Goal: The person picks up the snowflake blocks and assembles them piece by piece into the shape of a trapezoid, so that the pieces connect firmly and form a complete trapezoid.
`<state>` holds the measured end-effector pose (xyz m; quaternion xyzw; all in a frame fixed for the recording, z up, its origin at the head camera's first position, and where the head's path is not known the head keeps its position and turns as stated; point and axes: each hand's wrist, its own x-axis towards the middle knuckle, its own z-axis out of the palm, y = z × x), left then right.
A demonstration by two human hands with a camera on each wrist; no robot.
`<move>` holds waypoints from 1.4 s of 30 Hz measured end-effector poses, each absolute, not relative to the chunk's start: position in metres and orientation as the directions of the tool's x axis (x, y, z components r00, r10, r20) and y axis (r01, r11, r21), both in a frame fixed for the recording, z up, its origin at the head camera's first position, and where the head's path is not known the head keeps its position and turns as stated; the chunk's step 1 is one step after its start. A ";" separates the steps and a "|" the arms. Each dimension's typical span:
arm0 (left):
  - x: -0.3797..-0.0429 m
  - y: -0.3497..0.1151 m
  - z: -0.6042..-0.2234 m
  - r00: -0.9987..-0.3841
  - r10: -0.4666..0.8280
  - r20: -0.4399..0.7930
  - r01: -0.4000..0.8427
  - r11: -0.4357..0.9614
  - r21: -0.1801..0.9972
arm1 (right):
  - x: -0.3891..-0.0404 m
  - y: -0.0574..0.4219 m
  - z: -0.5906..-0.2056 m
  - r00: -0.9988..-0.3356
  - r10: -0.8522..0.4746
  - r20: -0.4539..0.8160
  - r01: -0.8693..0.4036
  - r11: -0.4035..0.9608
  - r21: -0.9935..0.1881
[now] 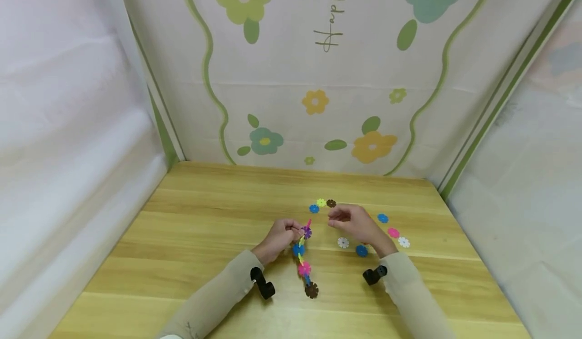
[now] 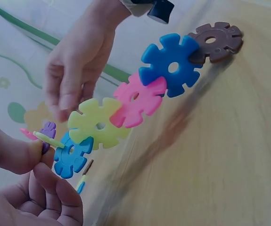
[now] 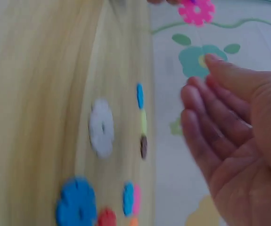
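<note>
My left hand (image 1: 277, 240) pinches a chain of interlocking snowflake discs near its far end, with the thumb and fingertips by a purple disc (image 1: 307, 233). From there the chain runs toward the near side of the table through yellow, blue (image 2: 72, 155) and pink (image 2: 137, 99) discs to a brown disc (image 2: 216, 41) at its end. A pink disc (image 3: 196, 11) forms the far tip. To the right, my right hand (image 1: 356, 223) hovers apart from the chain, its fingers loosely bent and nothing in them.
Loose discs lie on the wooden table (image 1: 204, 218). Blue, yellow (image 1: 321, 203) and brown ones sit beyond the hands. A white disc (image 1: 343, 242) and a blue disc (image 1: 361, 251) lie by the right wrist, with several more farther right. A printed cloth (image 1: 282, 66) stands behind.
</note>
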<state>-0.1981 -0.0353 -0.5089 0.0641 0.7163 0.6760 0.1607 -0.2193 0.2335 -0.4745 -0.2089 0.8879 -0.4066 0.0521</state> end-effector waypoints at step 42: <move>-0.199 -0.037 -0.508 -0.936 0.333 -0.116 -0.093 0.086 0.992 | -0.224 0.199 -0.476 -0.960 -0.251 0.127 -0.219 0.384 -0.897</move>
